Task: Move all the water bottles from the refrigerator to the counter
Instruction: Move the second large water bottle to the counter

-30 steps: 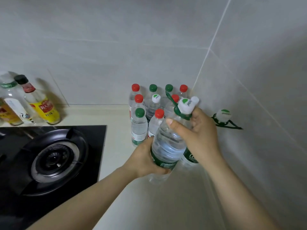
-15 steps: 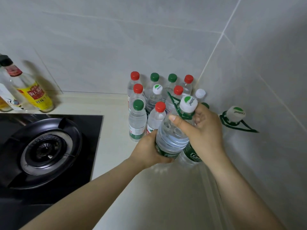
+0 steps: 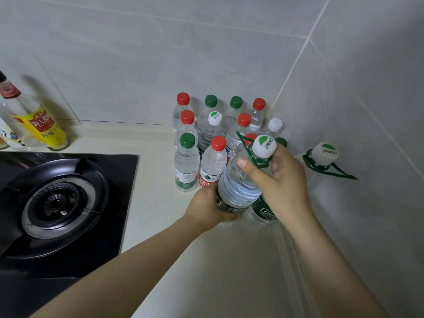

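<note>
Both hands grip the big water bottle (image 3: pixel 241 184), which is tilted, right of the hob (image 3: pixel 68 203). The left hand (image 3: pixel 211 207) curls round its lower body and hides its base; the right hand (image 3: pixel 282 180) wraps its shoulder below the white cap. Open counter (image 3: pixel 156 180) runs between the hob's right edge and the bottle. Farther right, small bottles (image 3: pixel 187 161) of clear water stand packed into the wall corner. A second large bottle (image 3: pixel 263 213) shows only partly behind the right hand. Sauce bottles (image 3: pixel 39 125) behind the hob are cut off at the left.

We face a black gas hob (image 3: pixel 68 203) | grey tiled walls (image 3: pixel 137 53) rise behind it | their corner (image 3: pixel 288 76) lies to its right
</note>
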`<state>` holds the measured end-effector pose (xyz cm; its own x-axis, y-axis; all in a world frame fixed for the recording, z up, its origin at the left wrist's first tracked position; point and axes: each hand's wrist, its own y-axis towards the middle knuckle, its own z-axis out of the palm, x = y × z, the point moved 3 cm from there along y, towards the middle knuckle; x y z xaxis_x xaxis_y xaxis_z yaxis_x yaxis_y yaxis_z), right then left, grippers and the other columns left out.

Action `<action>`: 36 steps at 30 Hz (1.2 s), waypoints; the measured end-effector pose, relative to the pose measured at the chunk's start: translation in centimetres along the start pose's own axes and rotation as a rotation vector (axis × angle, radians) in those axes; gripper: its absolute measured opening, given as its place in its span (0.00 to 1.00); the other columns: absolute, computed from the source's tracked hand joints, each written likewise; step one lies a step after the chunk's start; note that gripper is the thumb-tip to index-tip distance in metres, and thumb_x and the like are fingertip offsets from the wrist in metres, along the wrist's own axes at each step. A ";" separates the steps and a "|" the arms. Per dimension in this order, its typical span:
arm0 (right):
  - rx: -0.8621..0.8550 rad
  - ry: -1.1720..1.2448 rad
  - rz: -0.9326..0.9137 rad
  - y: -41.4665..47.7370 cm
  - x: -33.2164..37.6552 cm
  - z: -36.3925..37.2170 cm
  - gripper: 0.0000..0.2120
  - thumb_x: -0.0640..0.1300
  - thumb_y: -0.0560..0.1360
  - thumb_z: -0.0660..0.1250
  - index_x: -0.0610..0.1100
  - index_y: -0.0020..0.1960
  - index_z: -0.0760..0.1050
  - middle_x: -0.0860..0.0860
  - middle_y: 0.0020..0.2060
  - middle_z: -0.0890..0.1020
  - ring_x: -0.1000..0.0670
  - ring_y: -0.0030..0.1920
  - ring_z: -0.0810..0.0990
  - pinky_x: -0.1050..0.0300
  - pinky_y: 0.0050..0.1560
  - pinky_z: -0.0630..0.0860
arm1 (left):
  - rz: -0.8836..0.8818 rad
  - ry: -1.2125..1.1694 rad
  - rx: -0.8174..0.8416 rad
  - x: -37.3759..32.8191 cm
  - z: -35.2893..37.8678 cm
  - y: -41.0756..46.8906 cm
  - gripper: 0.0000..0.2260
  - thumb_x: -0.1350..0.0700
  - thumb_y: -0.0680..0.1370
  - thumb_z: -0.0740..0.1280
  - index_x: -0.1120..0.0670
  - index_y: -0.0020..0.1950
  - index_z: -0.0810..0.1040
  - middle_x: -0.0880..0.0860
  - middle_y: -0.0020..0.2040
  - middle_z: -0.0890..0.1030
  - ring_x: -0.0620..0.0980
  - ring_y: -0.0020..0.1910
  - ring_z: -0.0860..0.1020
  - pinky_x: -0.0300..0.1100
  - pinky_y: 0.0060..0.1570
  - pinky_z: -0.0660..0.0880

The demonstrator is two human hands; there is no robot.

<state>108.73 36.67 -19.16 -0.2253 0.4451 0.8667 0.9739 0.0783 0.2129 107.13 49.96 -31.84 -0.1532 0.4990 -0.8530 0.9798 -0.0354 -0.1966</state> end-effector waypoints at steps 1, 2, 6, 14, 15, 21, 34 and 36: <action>-0.002 0.004 0.005 -0.1 0.0 0.1 0.21 0.54 0.68 0.74 0.49 0.59 0.78 0.57 0.53 0.83 0.56 0.57 0.80 0.48 0.61 0.77 | -0.021 -0.024 0.005 0.1 0.0 -0.3 0.32 0.50 0.60 0.82 0.47 0.61 0.74 0.40 0.49 0.79 0.40 0.46 0.77 0.24 0.42 0.70; -0.004 0.005 0.008 -0.3 0.0 0.1 0.20 0.52 0.69 0.75 0.49 0.59 0.77 0.57 0.54 0.83 0.56 0.57 0.80 0.48 0.61 0.77 | -0.033 -0.037 0.008 0.1 0.0 -0.6 0.32 0.50 0.61 0.82 0.47 0.61 0.74 0.40 0.49 0.79 0.40 0.47 0.77 0.25 0.43 0.69; 0.000 -0.009 0.031 -0.5 0.0 -0.1 0.22 0.54 0.68 0.74 0.51 0.60 0.76 0.58 0.54 0.83 0.57 0.57 0.80 0.47 0.60 0.77 | -0.016 -0.003 0.005 0.2 -0.7 -1.4 0.29 0.53 0.63 0.81 0.47 0.61 0.74 0.41 0.50 0.79 0.43 0.50 0.77 0.22 0.43 0.68; 0.020 0.005 0.091 -3.0 0.1 -1.2 0.22 0.49 0.70 0.75 0.59 0.62 0.74 0.63 0.60 0.79 0.59 0.64 0.76 0.58 0.65 0.70 | -0.018 -0.031 -0.048 0.1 -3.8 -4.8 0.30 0.50 0.67 0.78 0.51 0.67 0.72 0.47 0.61 0.77 0.46 0.59 0.75 0.43 0.59 0.75; 0.004 -0.002 0.119 -3.6 -0.1 -1.5 0.24 0.49 0.70 0.75 0.56 0.64 0.74 0.60 0.62 0.79 0.57 0.65 0.75 0.56 0.66 0.70 | -0.004 -0.031 -0.052 -0.1 -4.3 -5.4 0.29 0.50 0.68 0.77 0.51 0.66 0.72 0.47 0.60 0.77 0.46 0.59 0.76 0.43 0.59 0.75; -0.035 -0.033 0.156 -7.0 2.2 -2.3 0.20 0.44 0.71 0.75 0.48 0.61 0.77 0.54 0.57 0.82 0.54 0.60 0.79 0.54 0.65 0.73 | 0.094 -0.118 -0.118 -2.1 -8.1 -9.5 0.18 0.53 0.70 0.76 0.43 0.55 0.75 0.39 0.54 0.79 0.39 0.55 0.78 0.39 0.57 0.77; 0.057 0.086 -0.159 -6.6 15.3 1.8 0.17 0.42 0.71 0.74 0.53 0.58 0.78 0.58 0.54 0.83 0.58 0.56 0.80 0.53 0.61 0.77 | 0.306 -0.187 -0.424 -9.9 -21.3 -17.9 0.17 0.58 0.70 0.76 0.49 0.57 0.77 0.44 0.53 0.83 0.40 0.52 0.81 0.40 0.55 0.78; 0.090 0.113 -0.218 -5.8 17.1 2.3 0.16 0.42 0.72 0.74 0.55 0.57 0.77 0.59 0.54 0.82 0.59 0.57 0.80 0.53 0.62 0.77 | 0.327 -0.163 -0.488 -11.1 -23.1 -19.1 0.18 0.57 0.71 0.76 0.49 0.58 0.77 0.44 0.54 0.83 0.40 0.53 0.81 0.41 0.57 0.78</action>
<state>99.33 45.84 -6.57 -0.4264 0.3075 0.8507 0.8995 0.2431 0.3630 93.07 65.07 -7.50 0.1856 0.3890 -0.9023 0.9191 0.2559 0.2994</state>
